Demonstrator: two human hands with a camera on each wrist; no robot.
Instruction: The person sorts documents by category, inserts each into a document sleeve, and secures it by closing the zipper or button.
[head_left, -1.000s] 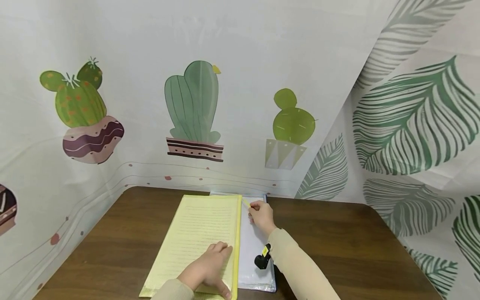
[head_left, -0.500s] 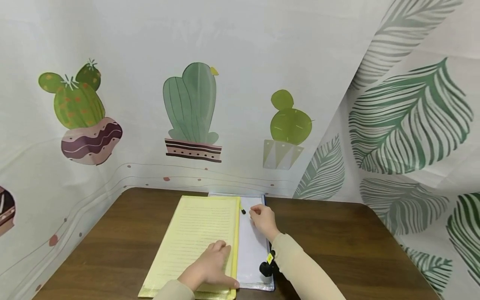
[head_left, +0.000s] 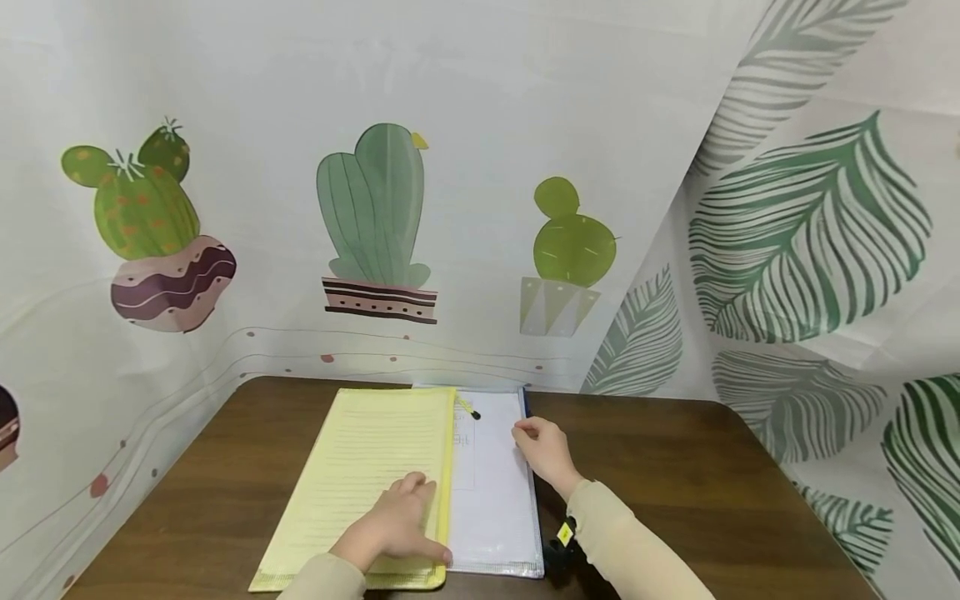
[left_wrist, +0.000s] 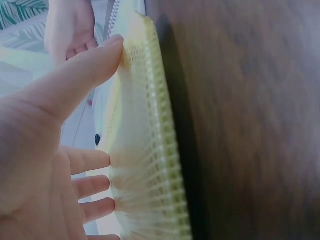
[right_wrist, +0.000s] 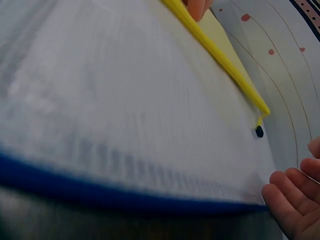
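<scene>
A yellow mesh zip folder (head_left: 367,450) with lined paper showing through it lies on the table, overlapping the left part of a white zip folder (head_left: 495,500). My left hand (head_left: 393,521) rests on the yellow folder near its lower right, fingers spread and thumb at the edge. From that folder's upper right corner hangs a zipper pull (head_left: 476,414) with a black end. My right hand (head_left: 546,450) hovers at the white folder's right side, fingers loosely curled. In the right wrist view nothing shows between its fingers (right_wrist: 295,192), close to the blue zip edge (right_wrist: 125,197).
Dark wooden table (head_left: 660,483) extends to both sides of the folders. Behind it hangs a white cloth backdrop (head_left: 480,167) printed with cacti and leaves. A black wrist camera (head_left: 558,550) sits below the right sleeve (head_left: 637,542).
The right hand let go of the yellow folder's zipper pull and moved right. The left hand slid the yellow folder left, baring more of the white folder and some writing.
</scene>
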